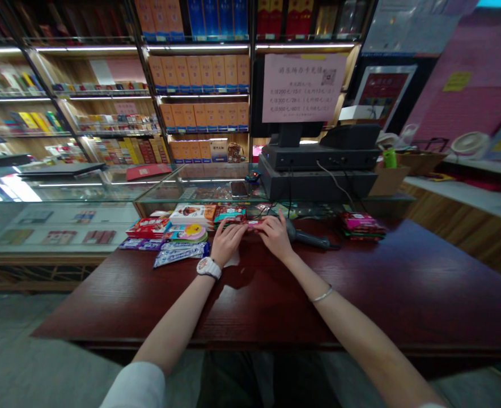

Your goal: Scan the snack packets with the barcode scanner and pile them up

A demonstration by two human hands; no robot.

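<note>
A small pink packet point(254, 225) is pinched between the fingertips of both my hands, just above the dark red wooden table. My left hand point(228, 242), with a white watch on its wrist, has its fingers together on the packet's left end. From the right, my right hand point(277, 237) grips the other end with thumb and fingers, index raised. Right behind my left hand lies a stack of teal and brown snack packs point(230, 214). A dark handheld barcode scanner point(312, 240) rests beside my right hand. The packet's print is too small to read.
Left of my hands lie a white and orange box point(192, 214), red packs point(148, 228) and purple-blue wrapped bars point(181, 253). More pink packs point(362, 225) are stacked at right. A glass counter point(208, 190) and a cash register point(318, 170) stand behind.
</note>
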